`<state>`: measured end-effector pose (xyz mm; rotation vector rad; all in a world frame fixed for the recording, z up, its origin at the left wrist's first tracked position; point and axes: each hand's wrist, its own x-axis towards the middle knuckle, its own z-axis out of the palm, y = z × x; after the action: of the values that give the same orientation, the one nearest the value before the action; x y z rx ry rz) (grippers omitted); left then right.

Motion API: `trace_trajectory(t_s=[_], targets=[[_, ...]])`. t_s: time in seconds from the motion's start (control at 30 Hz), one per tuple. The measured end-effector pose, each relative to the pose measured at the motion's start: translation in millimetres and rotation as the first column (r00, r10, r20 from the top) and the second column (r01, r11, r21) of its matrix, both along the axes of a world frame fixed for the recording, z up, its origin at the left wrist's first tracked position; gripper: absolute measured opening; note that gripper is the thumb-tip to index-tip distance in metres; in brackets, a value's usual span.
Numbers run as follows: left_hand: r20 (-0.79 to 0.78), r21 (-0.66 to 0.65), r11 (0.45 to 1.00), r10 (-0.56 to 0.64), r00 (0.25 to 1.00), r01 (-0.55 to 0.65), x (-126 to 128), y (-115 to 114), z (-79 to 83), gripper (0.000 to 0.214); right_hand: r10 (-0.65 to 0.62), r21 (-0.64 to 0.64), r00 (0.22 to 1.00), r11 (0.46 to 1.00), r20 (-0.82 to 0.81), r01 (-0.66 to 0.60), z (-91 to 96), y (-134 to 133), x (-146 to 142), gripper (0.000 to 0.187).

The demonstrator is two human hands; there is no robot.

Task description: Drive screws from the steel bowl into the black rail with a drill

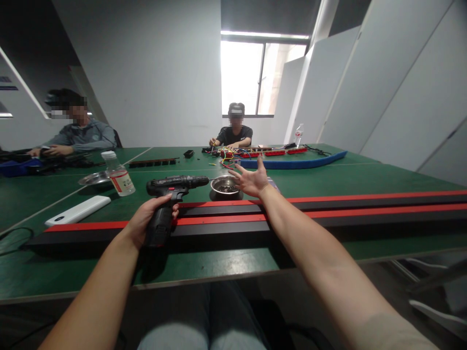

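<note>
One drill in left hand; red bottle label illegible

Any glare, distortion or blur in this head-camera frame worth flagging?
Head view: the window is blown out to white; the wide lens bows the table edge and rail; the left hand on the drill and the open right hand are sharp.

Green table with rails, bowl, bottle
</note>
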<state>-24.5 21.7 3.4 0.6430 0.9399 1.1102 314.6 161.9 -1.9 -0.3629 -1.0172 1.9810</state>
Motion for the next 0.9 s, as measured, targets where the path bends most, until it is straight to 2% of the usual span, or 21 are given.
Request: trace_trajectory(t_s=[0.23,0.43,0.73,0.9], targets=[[-0.011,0.004,1.000,-0.003,1.000,0.003,-2,2,-1.9,0.015,-0.014,0.022,0.972,1.000,0.234,0.009,2.2,-3,-24,0.060],[0.002,0.014,1.000,0.016,1.000,-0.016,1,0,1.3,0.012,-0.062,0.055,0.922,0.998,0.382,0.044,-4.5,-2,-37,0.023],[0.000,0.010,1.000,0.017,1.000,-0.017,0,1,0.2,0.012,-0.083,0.054,0.870,0.996,0.487,0.065,-4.2,-4,-36,0.031],[0.005,0.007,1.000,0.007,1.000,-0.007,-1,1,-1.3,0.012,-0.073,0.042,0.885,0.997,0.460,0.061,-8.0,-1,-34,0.032]])
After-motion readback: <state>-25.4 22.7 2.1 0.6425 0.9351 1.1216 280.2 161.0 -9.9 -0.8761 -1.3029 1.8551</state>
